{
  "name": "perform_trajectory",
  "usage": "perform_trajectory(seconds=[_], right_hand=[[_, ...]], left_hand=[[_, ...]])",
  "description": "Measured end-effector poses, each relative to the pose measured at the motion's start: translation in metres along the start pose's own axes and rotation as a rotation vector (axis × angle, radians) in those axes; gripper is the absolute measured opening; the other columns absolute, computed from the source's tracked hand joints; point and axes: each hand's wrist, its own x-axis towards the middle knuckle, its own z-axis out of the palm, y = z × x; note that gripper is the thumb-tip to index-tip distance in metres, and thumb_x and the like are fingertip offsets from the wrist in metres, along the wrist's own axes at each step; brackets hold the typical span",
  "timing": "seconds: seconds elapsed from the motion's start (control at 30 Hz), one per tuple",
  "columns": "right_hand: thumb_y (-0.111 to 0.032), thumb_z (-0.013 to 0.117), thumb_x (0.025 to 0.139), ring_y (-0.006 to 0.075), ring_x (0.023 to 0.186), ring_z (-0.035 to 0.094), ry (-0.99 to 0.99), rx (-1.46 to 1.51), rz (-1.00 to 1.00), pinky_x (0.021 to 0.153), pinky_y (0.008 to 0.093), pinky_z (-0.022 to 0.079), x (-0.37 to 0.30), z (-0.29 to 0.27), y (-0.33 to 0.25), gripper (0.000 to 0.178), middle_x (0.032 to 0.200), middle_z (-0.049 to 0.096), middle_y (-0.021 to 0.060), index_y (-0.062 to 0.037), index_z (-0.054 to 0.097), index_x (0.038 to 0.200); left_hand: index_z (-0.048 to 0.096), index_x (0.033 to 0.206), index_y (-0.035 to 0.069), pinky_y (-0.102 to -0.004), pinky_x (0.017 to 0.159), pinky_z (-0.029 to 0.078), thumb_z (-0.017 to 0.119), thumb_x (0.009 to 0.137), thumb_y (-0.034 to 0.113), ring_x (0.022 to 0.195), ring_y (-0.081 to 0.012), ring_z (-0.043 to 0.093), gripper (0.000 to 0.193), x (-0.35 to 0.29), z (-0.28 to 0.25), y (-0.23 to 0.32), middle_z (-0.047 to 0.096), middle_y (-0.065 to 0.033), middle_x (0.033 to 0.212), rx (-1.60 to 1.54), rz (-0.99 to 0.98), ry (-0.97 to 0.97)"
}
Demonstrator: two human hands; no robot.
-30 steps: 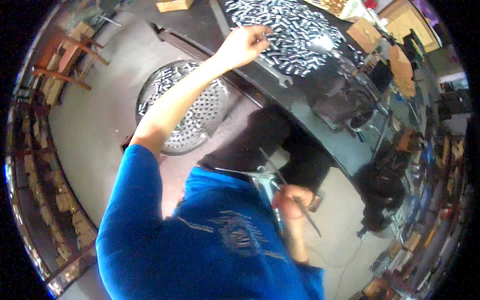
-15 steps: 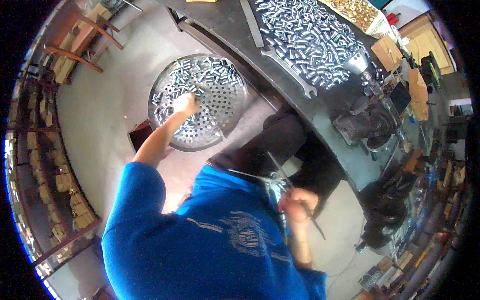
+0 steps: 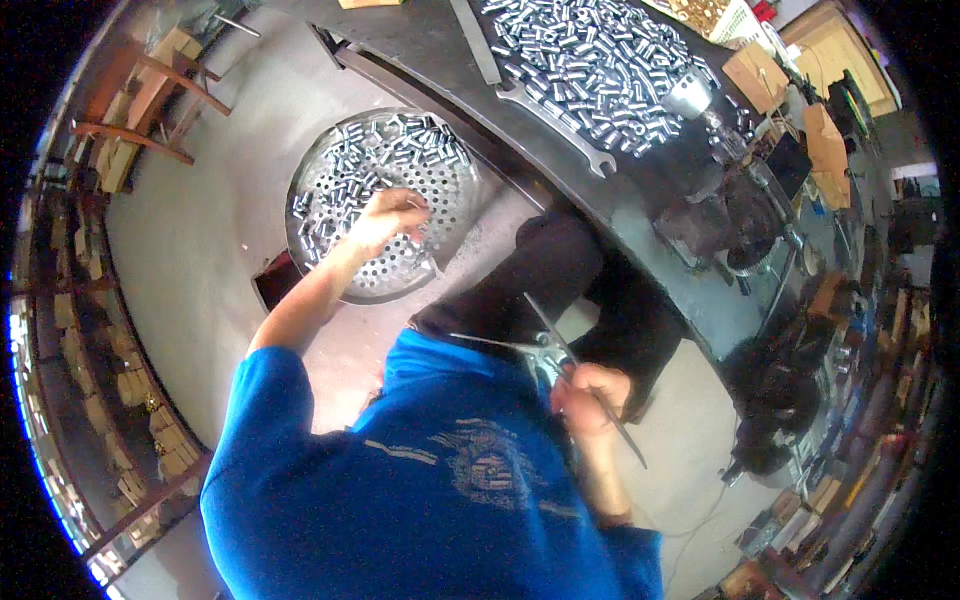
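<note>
- Short metal tubes (image 3: 345,193) lie loose in a round, hole-punched tray (image 3: 450,202), left of the bench, mostly toward its far and left sides.
- The left hand (image 3: 385,222) is over the tray, fingers bent. I cannot tell whether it holds a tube.
- A second ago this hand was at the bench heap; half a second ago it was down among the tray's tubes. Now it is a little to the right, by the bare holes, so the work seems to be at the tray.
- The right hand (image 3: 592,395), near the lap, remains closed around a thin dark rod (image 3: 627,439); a silver tool (image 3: 543,362) sits against it, apparently in the same grip.
- On the bench (image 3: 405,42), farther right, lie a heap of similar tubes (image 3: 590,70), a wrench (image 3: 565,126) and a flat bar (image 3: 474,40).
- A wooden stool (image 3: 150,85) stands far left.
</note>
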Motion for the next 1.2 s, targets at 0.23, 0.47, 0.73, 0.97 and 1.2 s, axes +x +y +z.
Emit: perform_trajectory(seconds=[0.23,0.47,0.73,0.97,1.2], right_hand=[[-0.005,0.063,0.066,0.01,0.043,0.031,-0.059,0.127,-0.021,0.042,0.0264,0.022,-0.001,-0.004,-0.005,0.033,0.048,0.031,-0.0001,-0.0057,0.033,0.052],[-0.021,0.064,0.074,0.0087,0.046,0.036,-0.197,-0.013,-0.117,0.042,0.0247,0.026,0.014,-0.014,-0.009,0.038,0.05,0.037,-0.0024,-0.0065,0.037,0.052],[-0.053,0.06,0.076,0.0198,0.043,0.031,-0.262,-0.035,-0.119,0.042,0.032,0.023,0.02,-0.01,-0.007,0.06,0.049,0.029,0.005,-0.0053,0.031,0.054],[-0.038,0.061,0.077,0.0248,0.041,0.037,-0.24,-0.157,-0.186,0.041,0.0347,0.027,0.02,-0.006,-0.001,0.049,0.048,0.032,0.0083,-0.0058,0.033,0.053],[-0.026,0.063,0.074,0.0202,0.041,0.031,-0.172,-0.143,-0.216,0.041,0.032,0.024,0.022,-0.007,0.007,0.044,0.048,0.028,0.0068,-0.0055,0.031,0.053]], left_hand=[[0.058,0.094,-0.005,-0.0298,0.059,0.048,0.056,0.082,0.014,0.058,-0.0169,0.057,0.022,-0.053,0.105,0.028,0.06,-0.0092,0.071,-0.607,-0.078,-0.369],[0.058,0.088,-0.001,-0.0308,0.045,0.043,0.052,0.089,0.028,0.041,-0.0138,0.044,0.029,-0.086,0.145,0.039,0.052,-0.0045,0.059,-0.793,-0.277,-0.469],[0.06,0.081,-0.004,-0.027,0.039,0.042,0.052,0.089,0.028,0.035,-0.0127,0.044,0.033,-0.088,0.143,0.054,0.05,-0.0066,0.051,-0.378,-0.094,-0.418],[0.062,0.083,-0.004,-0.0224,0.044,0.044,0.058,0.086,0.013,0.045,-0.0106,0.053,0.018,-0.089,0.147,0.08,0.054,-0.0055,0.057,-0.004,0.049,-0.426],[0.06,0.089,-0.004,-0.0243,0.062,0.05,0.059,0.082,-0.001,0.069,-0.0125,0.06,0.008,-0.082,0.15,0.085,0.059,-0.0085,0.083,-0.034,0.282,-0.538]])
